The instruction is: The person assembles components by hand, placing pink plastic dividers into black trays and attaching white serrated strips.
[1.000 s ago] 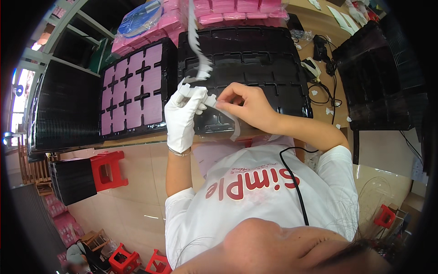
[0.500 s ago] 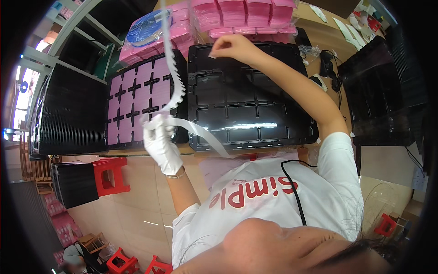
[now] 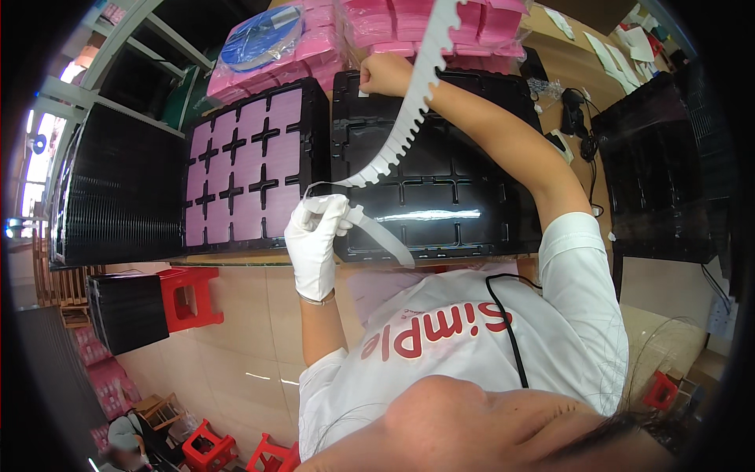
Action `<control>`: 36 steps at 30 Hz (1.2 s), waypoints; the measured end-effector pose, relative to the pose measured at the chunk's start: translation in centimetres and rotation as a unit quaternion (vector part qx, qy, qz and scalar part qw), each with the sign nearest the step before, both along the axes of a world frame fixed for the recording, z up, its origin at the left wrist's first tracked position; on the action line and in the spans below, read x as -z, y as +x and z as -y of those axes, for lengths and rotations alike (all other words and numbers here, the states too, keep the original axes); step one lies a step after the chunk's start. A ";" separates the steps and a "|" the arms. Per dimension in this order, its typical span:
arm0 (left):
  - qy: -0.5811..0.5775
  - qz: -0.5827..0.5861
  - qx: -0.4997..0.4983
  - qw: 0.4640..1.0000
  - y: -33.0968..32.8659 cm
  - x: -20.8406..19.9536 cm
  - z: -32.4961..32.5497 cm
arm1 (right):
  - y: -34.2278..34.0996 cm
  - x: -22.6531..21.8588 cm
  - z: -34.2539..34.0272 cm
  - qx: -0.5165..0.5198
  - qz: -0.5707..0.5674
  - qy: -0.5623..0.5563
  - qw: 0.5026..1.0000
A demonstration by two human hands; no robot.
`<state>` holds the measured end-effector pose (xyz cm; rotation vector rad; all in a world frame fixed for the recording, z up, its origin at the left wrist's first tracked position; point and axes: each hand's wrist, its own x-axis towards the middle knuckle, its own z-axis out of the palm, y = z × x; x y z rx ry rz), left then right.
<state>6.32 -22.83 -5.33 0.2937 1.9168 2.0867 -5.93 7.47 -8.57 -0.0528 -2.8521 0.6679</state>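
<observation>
My left hand [image 3: 318, 232], in a white glove, is closed on a long white strip [image 3: 405, 130] with a notched edge. The strip curves up past my right forearm toward the top edge, and its short tail hangs over the tray's near side. My bare right hand [image 3: 385, 75] is at the far left corner of a black plastic tray [image 3: 429, 161] with moulded compartments. Its fingers are curled down on a small white label [image 3: 363, 91]. How far that label touches the tray is hard to tell.
To the left stand a black tray with pink sheets [image 3: 252, 165] and a tall stack of black trays [image 3: 118, 197]. Behind are bagged pink pieces [image 3: 393, 23] and a blue coil [image 3: 262, 39]. More black trays [image 3: 653, 165] and a cable [image 3: 588, 145] lie right.
My left hand has moved right with the strip, which now swings across in front of my right forearm. My right hand has lowered slightly left, its fingers curling more at the tray corner.
</observation>
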 end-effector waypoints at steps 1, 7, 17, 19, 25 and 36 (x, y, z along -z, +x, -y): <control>-0.006 0.000 0.006 1.000 0.1 0.1 0.2 | 0.4 -0.6 0.6 -0.017 -0.016 -0.015 1.000; -0.015 -0.011 0.009 1.000 0.3 -0.1 -0.4 | 1.4 0.1 -0.7 -0.095 -0.042 -0.072 0.992; 0.017 0.008 -0.008 1.000 0.4 0.3 1.3 | 16.3 -4.4 4.9 -0.019 0.126 -0.741 0.659; 0.016 0.005 0.005 1.000 0.7 -0.1 0.9 | 18.1 -4.5 8.6 -0.029 0.182 -0.678 0.712; 0.026 0.010 0.004 1.000 2.1 -0.2 0.7 | 20.4 -4.5 14.6 -0.062 -0.064 -0.337 0.937; 0.004 0.012 -0.047 0.999 1.8 1.1 4.6 | 17.7 -2.7 12.4 -0.137 0.125 -0.245 0.952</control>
